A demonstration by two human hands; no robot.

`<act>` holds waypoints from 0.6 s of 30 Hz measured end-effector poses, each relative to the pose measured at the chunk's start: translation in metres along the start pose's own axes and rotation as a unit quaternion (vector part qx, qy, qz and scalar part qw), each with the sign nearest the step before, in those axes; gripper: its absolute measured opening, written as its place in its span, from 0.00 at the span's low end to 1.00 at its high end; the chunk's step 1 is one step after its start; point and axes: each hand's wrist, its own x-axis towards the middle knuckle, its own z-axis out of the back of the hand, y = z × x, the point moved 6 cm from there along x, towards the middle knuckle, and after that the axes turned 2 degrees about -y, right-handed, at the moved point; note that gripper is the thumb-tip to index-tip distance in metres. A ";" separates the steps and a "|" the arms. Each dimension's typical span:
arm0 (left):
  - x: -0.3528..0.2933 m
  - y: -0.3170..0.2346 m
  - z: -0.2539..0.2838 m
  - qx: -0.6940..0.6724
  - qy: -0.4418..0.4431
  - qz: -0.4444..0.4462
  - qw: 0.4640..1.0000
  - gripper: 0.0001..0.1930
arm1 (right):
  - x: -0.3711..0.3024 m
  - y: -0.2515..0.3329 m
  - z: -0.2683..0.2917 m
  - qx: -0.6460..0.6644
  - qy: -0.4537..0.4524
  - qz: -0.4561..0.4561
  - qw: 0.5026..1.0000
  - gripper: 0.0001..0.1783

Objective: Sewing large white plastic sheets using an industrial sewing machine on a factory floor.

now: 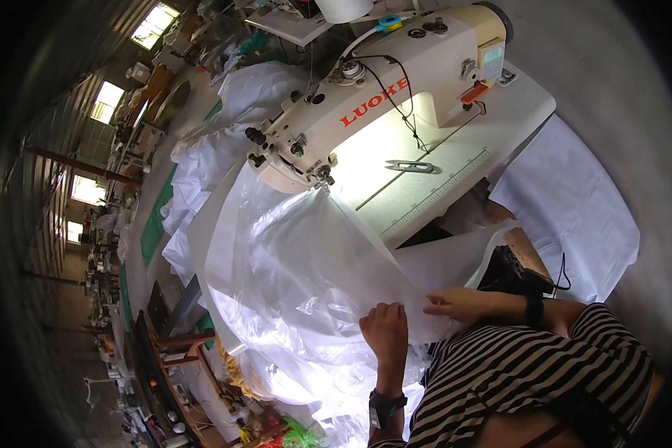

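A large sheet of translucent white plastic (299, 261) hangs in folds from under the needle area of a white sewing machine (381, 101) down to my lap. My left hand (385, 328) is closed, its curled fingers gripping the sheet near my body. Just to its right, my right hand (459, 305) lies against the same sheet, fingers stretched to the left and slightly apart. The sheet's gathered upper end reaches the presser foot (322, 176), whose details are too small to make out. A pair of thread snips (412, 166) lies on the machine bed under the arm.
White material (265, 86) is heaped behind the machine, and another white sheet (567, 201) drapes at the right. A dark box-like object with a cord (519, 272) sits beside my right forearm. A wooden frame (187, 343) and coloured bags (299, 433) stand at lower left.
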 end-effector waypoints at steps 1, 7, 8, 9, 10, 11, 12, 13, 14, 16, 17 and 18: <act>0.002 -0.008 0.005 -0.051 -0.030 -0.001 0.998 0.03 | 0.001 0.012 0.012 0.024 -0.061 -0.019 0.998 0.33; 0.002 -0.033 -0.006 -0.146 0.045 -0.017 0.988 0.03 | 0.029 0.061 0.033 -0.147 -0.232 0.111 0.955 0.37; 0.003 -0.040 -0.005 -0.187 0.087 -0.047 0.977 0.03 | 0.030 0.061 0.032 -0.147 -0.237 0.113 0.954 0.37; 0.005 -0.037 0.004 -0.238 0.137 -0.034 0.961 0.04 | 0.030 0.062 0.026 -0.257 -0.255 0.121 0.924 0.38; 0.006 -0.019 0.012 -0.274 0.096 -0.014 0.957 0.06 | 0.028 0.061 0.020 -0.365 -0.272 0.127 0.881 0.40; 0.010 0.009 0.026 -0.244 -0.003 0.026 0.969 0.09 | 0.022 0.062 0.014 -0.441 -0.310 0.177 0.824 0.40; 0.018 0.036 0.051 -0.184 -0.099 0.062 0.976 0.10 | 0.020 0.066 0.012 -0.444 -0.312 0.178 0.821 0.40; 0.029 0.061 0.072 -0.075 -0.159 0.102 0.979 0.14 | 0.016 0.072 0.010 -0.448 -0.294 0.171 0.827 0.38; 0.036 0.095 0.083 0.010 -0.184 0.119 0.976 0.20 | 0.017 0.077 0.007 -0.452 -0.274 0.168 0.832 0.36; 0.052 0.159 0.067 0.068 -0.064 0.227 0.969 0.30 | 0.022 0.079 0.004 -0.470 -0.278 0.183 0.818 0.35; 0.055 0.186 0.048 0.103 -0.028 0.236 0.966 0.31 | 0.029 0.082 0.000 -0.470 -0.268 0.180 0.821 0.34; 0.060 0.209 0.031 0.134 0.011 0.243 0.961 0.32 | 0.035 0.084 -0.001 -0.470 -0.259 0.173 0.826 0.33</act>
